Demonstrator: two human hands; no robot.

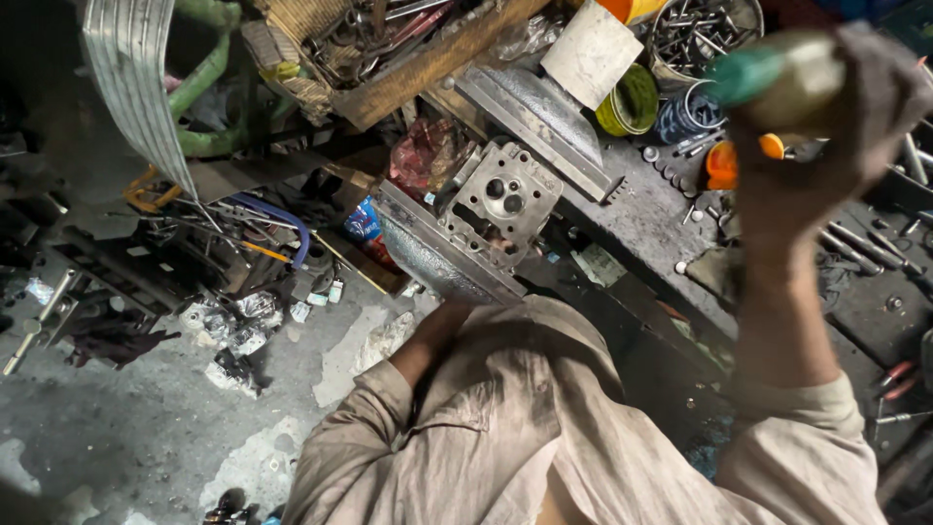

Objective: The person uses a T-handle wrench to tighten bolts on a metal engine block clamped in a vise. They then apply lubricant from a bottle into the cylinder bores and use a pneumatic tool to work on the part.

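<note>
The right hand (pixel 826 136) is raised high toward the camera, forearm rising almost straight up from a rolled beige sleeve (pixel 807 437), wrist bent so the knuckles face the lens. Its grip is clenched around a tool handle (pixel 777 73), green at the left end and yellowish toward the fist, blurred, with a dark rag (pixel 889 87) bunched over the fingers; the working end of the tool cannot be seen. The handle sits in the air above the right part of the worktop (pixel 641 219), well clear of it, over an orange cap (pixel 721 165) and a scatter of bolts. The left arm bends at the elbow and reaches forward and down under the edge of the worktop; the left hand itself is hidden behind the sleeve and the metal edge, so whether its grip is closed or released cannot be told. Just ahead of that arm a grey metal cylinder head (pixel 503 199) rests tilted on the worktop, lying against a long steel bar (pixel 437 248), ports facing up. Behind it stand a yellow-green tin (pixel 630 102), a round tub of loose bolts (pixel 705 34) and a wooden tray of tools (pixel 408 49). To the left, the concrete floor (pixel 146 418) carries crumpled foil and scrap parts.
</note>
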